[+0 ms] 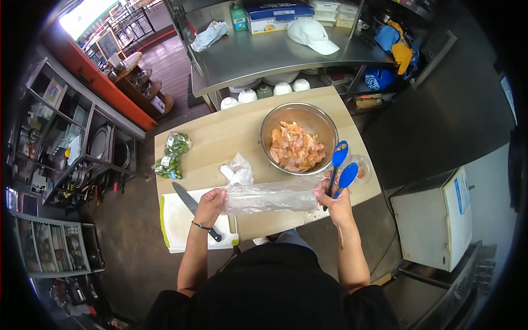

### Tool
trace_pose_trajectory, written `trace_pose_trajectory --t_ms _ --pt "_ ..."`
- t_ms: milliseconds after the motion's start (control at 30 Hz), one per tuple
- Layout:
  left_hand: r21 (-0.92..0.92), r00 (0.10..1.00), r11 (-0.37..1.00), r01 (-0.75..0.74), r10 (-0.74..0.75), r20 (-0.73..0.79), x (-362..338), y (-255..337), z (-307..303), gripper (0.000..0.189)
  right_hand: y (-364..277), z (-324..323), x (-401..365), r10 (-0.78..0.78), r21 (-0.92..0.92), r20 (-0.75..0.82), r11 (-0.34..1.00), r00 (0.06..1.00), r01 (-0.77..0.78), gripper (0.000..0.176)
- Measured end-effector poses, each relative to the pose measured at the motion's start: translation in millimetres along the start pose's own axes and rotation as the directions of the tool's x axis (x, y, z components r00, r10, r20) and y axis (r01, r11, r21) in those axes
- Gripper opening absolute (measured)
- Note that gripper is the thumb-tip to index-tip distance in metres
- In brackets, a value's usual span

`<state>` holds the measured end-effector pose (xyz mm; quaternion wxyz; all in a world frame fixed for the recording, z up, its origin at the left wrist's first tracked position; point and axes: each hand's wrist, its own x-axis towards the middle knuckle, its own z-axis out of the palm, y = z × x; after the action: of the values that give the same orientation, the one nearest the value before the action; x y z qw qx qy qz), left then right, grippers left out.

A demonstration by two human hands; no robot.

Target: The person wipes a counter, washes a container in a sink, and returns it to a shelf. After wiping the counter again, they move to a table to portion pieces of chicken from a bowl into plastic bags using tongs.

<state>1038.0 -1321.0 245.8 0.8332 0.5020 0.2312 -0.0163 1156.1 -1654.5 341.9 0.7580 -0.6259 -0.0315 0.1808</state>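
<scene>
A clear plastic bag is stretched sideways between my two hands, over the table's near edge. My left hand pinches its left end. With my right hand I grip its right end, and blue-tipped tongs stand up from the same hand. Beyond the bag, a steel bowl holds raw marinated meat. A clear container is just right of the tongs. Crumpled white plastic lies behind the bag's left part.
On the wooden table, bagged green vegetables lie at the left. A knife rests across a white cutting board. Behind is a steel counter with a white cap; a white freezer stands right.
</scene>
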Motion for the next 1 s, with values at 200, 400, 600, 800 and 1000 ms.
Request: trace_pose_trajectory --t_ms 200,400,600,800,1000 --pt "0.058 0.979 0.987 -0.152 0.159 -0.128 24 -2 27 0.011 -5 -19 23 0.042 0.093 0.167 0.994 0.985 -0.058 0.052" --pt "0.15 0.954 0.966 -0.212 0.238 -0.184 41 -2 33 0.014 -5 -24 46 0.09 0.23 0.137 0.966 0.986 -0.12 0.045" --pt "0.235 0.907 0.953 -0.191 0.263 -0.328 34 18 37 0.03 10 -31 64 -0.058 0.174 0.188 0.984 0.981 0.025 0.044" --pt "0.161 0.922 0.965 -0.207 0.248 -0.299 25 19 44 0.031 4 -30 68 -0.019 0.155 0.198 0.988 0.98 -0.012 0.041" --pt "0.007 0.924 0.974 -0.225 0.216 -0.315 11 11 45 0.032 -1 -36 71 0.006 0.135 0.108 0.991 0.994 -0.021 0.04"
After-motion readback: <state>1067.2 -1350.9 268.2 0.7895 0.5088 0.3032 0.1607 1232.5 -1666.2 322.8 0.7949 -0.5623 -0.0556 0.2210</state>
